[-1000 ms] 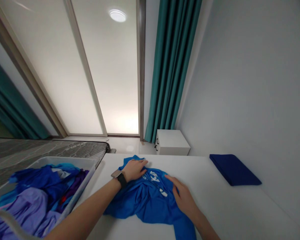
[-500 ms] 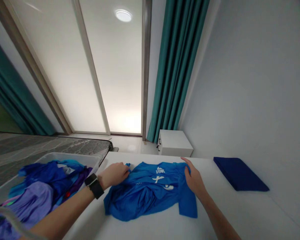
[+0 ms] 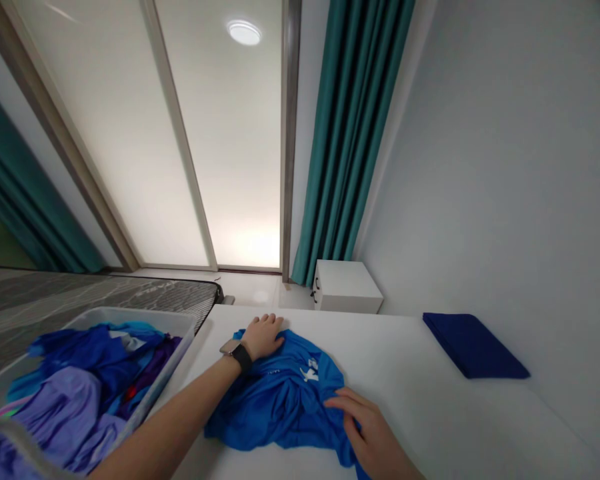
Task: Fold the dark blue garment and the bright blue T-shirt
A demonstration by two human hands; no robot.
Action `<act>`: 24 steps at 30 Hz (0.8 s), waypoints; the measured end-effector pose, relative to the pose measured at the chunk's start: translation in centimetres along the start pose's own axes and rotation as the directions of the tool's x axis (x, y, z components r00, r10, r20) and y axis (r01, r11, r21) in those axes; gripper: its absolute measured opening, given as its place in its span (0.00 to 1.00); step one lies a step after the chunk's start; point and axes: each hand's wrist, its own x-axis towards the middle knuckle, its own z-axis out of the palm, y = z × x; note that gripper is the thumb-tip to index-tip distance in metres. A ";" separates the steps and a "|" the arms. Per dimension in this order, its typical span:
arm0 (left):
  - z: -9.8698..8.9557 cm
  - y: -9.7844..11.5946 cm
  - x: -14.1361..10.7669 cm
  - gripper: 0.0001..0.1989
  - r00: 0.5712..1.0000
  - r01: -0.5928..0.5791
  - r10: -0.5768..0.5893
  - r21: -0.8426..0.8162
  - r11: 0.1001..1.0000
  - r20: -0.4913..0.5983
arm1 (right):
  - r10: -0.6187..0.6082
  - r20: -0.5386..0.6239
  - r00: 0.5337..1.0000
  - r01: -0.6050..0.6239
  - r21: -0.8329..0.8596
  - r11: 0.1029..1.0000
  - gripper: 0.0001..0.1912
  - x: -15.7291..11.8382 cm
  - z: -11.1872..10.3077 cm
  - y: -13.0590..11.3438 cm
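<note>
Far L: bin (image 3: pixel 177 321) of clothes (image 3: pixel 70 403), blue, purple & lilac, just beside the tabletop (image 3: pixel 420 407). Next, my L fingers (image 3: pixel 269 324), watch (image 3: pixel 241 356) on that wrist, lie palm-down, slightly spread, on the shirt's far L corner. Blue shirt (image 3: pixel 280 393) sits rumpled on the tabletop btwn my hands, white print up. My R fingers (image 3: pixel 347 402) are half-curled over its R edge, thumb apart; can't tell if they've got cloth pinched, view's poor there. White cabinet (image 3: pixel 347 283) past the far edge, then folded navy cloth (image 3: pixel 475 347), tabletop's R side, nr the wall (image 3: pixel 520 167).
</note>
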 end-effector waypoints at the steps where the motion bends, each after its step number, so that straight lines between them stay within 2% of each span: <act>1: 0.5 -0.2 0.5 0.16 1.000 0.007 -0.006 -0.015 1.000 0.009 | 0.031 -0.030 0.999 -0.031 0.004 1.000 0.20 -0.6 -0.4 0.6; 4: 1.1 -0.4 1.1 0.07 0.999 -0.011 0.014 -0.085 0.996 0.030 | 0.156 -0.106 0.982 -0.158 -0.013 0.987 0.16 -1.9 -1.7 3.0; 7: 0.2 -0.3 1.0 0.08 1.000 0.006 -0.008 -0.161 0.987 -0.009 | 0.281 -0.082 0.956 -0.285 -0.044 0.957 0.15 -2.6 -2.8 4.8; 8: -0.4 -0.3 0.9 0.10 0.999 0.019 -0.026 -0.189 0.982 -0.032 | 0.321 -0.061 0.945 -0.324 -0.053 0.945 0.16 -2.6 -3.1 5.0; 10: -1.8 -0.2 0.6 0.13 0.996 0.069 -0.081 -0.296 0.953 -0.028 | 0.389 -0.014 0.921 -0.389 -0.083 0.917 0.29 -2.2 -3.1 4.8; 12: -3.1 -0.3 0.2 0.14 0.985 0.172 -0.146 -0.484 0.858 0.092 | 0.428 0.038 0.903 -0.417 -0.171 0.893 0.44 -1.5 -2.7 4.4; 14: -3.9 -0.7 -0.4 0.12 0.954 0.282 -0.149 -0.609 0.742 0.259 | 0.436 0.090 0.896 -0.393 -0.298 0.870 0.45 -0.4 -2.3 4.0; 16: -4.3 -1.2 -1.3 0.15 0.898 0.369 -0.091 -0.626 0.687 0.430 | 0.418 0.107 0.902 -0.358 -0.357 0.863 0.36 1.0 -2.3 3.7; 17: -4.3 -1.5 -1.7 0.16 0.857 0.406 -0.048 -0.613 0.678 0.514 | 0.386 0.124 0.914 -0.330 -0.327 0.886 0.32 1.7 -2.5 3.6; 19: -4.3 -1.8 -2.8 0.15 0.751 0.457 0.053 -0.577 0.677 0.658 | 0.282 0.167 0.945 -0.257 -0.154 0.954 0.26 3.1 -3.2 3.1; 22: -3.9 -1.3 -4.5 0.08 0.624 0.462 0.256 -0.614 0.640 0.738 | 0.169 0.172 0.970 -0.196 0.150 0.969 0.23 4.1 -3.7 2.2; 24: -3.5 -0.6 -5.4 0.06 0.549 0.450 0.404 -0.666 0.595 0.732 | 0.236 0.194 0.952 -0.284 0.275 0.918 0.23 4.0 -3.1 1.7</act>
